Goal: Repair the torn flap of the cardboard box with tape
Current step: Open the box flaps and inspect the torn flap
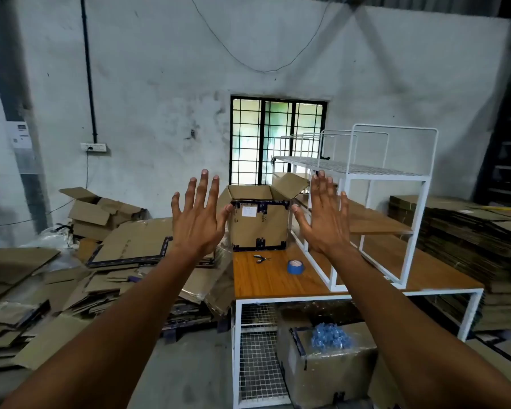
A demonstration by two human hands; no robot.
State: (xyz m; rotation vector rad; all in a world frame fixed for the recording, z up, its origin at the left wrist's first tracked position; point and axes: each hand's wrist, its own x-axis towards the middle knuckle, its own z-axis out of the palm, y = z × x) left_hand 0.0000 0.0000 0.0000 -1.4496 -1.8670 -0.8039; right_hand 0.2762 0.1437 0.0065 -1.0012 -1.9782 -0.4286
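Both hands raised, empty (fingers spread): left hand (196, 215), right hand (325, 216).

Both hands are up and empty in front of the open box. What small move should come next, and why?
Probably lower the right hand to the blue tape roll and pick it up. Both it and the left hand are spread open, holding nothing, and the cardboard box stands on the wooden table with flaps open. The roll lies nearer the right hand, beside the pliers.
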